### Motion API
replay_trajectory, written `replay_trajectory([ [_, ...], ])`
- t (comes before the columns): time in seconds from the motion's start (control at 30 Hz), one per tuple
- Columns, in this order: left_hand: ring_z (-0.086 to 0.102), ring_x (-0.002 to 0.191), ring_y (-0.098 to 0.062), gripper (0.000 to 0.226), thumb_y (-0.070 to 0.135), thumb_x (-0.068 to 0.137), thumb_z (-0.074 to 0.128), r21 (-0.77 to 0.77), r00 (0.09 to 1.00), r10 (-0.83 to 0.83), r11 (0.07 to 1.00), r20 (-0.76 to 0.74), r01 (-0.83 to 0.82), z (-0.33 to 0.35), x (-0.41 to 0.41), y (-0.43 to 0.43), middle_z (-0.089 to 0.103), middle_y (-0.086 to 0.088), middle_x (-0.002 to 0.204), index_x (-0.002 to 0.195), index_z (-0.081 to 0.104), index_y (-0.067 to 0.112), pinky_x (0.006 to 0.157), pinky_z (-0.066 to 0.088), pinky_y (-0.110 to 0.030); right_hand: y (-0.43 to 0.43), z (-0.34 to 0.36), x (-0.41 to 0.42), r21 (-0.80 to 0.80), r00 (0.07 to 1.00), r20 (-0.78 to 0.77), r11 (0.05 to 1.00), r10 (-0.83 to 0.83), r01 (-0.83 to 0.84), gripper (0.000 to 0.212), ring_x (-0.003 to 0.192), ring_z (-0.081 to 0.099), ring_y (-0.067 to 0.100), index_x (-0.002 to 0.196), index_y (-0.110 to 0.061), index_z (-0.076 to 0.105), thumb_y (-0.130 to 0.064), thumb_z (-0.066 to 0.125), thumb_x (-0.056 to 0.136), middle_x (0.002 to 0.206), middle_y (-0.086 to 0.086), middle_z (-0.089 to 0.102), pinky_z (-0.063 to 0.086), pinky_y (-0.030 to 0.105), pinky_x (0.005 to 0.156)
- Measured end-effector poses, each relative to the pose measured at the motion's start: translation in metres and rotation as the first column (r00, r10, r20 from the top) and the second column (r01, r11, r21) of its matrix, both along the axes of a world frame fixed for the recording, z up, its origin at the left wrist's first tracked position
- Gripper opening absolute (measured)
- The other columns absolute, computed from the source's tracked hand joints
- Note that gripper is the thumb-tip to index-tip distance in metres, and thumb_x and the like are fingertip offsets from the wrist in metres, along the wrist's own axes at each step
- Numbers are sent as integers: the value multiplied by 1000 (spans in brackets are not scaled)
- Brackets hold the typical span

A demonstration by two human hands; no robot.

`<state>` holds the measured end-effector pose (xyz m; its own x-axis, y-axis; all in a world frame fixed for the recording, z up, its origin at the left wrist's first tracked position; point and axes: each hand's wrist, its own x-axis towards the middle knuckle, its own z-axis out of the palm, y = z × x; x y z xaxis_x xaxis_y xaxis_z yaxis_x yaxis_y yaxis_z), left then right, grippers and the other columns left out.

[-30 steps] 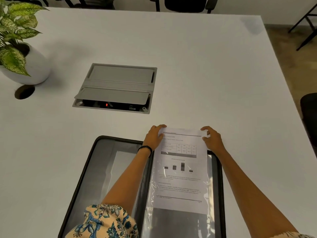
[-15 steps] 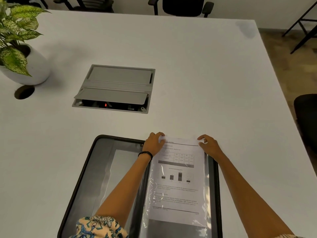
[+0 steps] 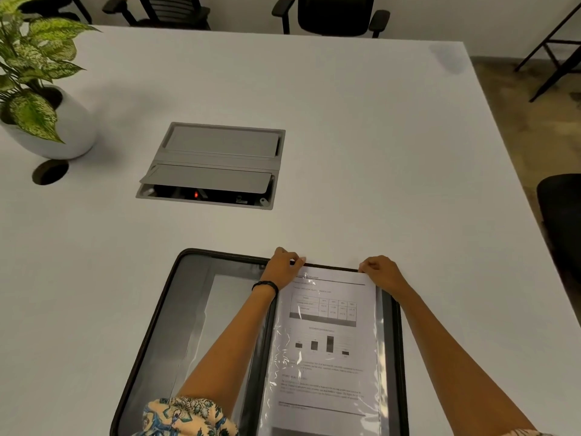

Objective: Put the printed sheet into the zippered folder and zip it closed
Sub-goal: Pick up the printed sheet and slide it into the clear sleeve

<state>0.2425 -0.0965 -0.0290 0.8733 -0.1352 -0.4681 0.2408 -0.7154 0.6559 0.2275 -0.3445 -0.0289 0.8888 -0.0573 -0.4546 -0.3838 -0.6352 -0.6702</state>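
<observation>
A black zippered folder lies open flat on the white table near me. The printed sheet, with a table and a bar chart, lies inside a clear plastic sleeve on the folder's right half. My left hand pinches the sheet's top left corner at the folder's far edge. My right hand pinches the top right corner. The sheet's top edge sits about level with the folder's zipper rim. My left forearm crosses the folder's spine.
A grey cable box with a raised flap is set into the table beyond the folder. A potted plant and a round cable hole are at far left. Black chairs line the far side, and another chair is at right.
Both hands have drawn the sheet toward me and down into the clear sleeve; its top edge, which stuck out past the folder's far rim, now lines up with it.
</observation>
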Motion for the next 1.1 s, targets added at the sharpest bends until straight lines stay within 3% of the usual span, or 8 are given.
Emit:
replay_trajectory([
  [0.13,54,105,-24,41,33,96,49,-8,999,3,1000,-34,-3,-2,-2,-1,50,-18,118,94,66,-5,86,38,-20,2,2,-3,30,1000,13,999,-24,23,25,85,65,31,82,8,71,-8,55,91,92,23,72,50,34,79],
  [0.23,51,100,-20,45,30,98,46,-14,998,19,1000,-57,-20,-3,-3,-2,46,-18,123,91,65,-10,89,35,-19,3,1,-4,36,999,30,999,-22,21,27,58,57,12,73,9,71,-6,57,90,62,6,65,43,26,69],
  [0.33,48,116,-25,46,27,99,43,-11,998,7,1000,-70,-7,-3,-5,-2,41,-19,130,94,66,-12,100,35,-24,5,-3,-5,18,999,41,1000,-26,26,29,48,49,5,66,7,71,-5,58,89,52,-1,53,44,23,62],
  [0.53,44,122,-26,37,23,96,50,26,996,-93,995,-13,93,-11,-12,0,35,-15,140,93,62,-12,110,33,-30,5,-12,-15,-69,1000,23,998,3,-1,32,118,45,26,73,14,67,-10,56,91,119,22,50,36,28,93],
  [0.63,45,119,-25,24,14,92,57,4,988,-137,991,71,137,-14,-20,5,40,-13,135,109,56,-3,109,36,-30,7,-10,-21,-70,998,55,997,-24,28,27,122,44,29,81,15,65,-7,54,91,129,24,46,35,28,97],
  [0.8,17,146,-25,59,11,93,54,-70,987,-122,989,100,129,-19,-44,17,22,-10,156,145,26,9,122,16,-38,13,-3,-46,-65,976,217,997,-36,51,23,124,43,33,111,5,59,2,52,89,134,26,41,36,30,103],
  [0.97,-5,148,-23,71,21,95,52,8,972,-227,974,52,227,-21,-60,20,-6,-8,160,150,6,15,120,-5,-43,19,-2,-85,58,949,245,980,-198,190,43,133,35,33,132,1,43,4,51,89,141,22,37,30,41,113],
  [1.1,-1,149,-22,68,23,97,49,-13,959,-283,959,9,283,-14,-75,31,-7,-7,160,150,7,15,121,-1,-43,19,-6,-133,126,953,181,967,-244,223,52,136,32,33,139,-3,32,-1,51,91,148,20,32,30,47,112],
])
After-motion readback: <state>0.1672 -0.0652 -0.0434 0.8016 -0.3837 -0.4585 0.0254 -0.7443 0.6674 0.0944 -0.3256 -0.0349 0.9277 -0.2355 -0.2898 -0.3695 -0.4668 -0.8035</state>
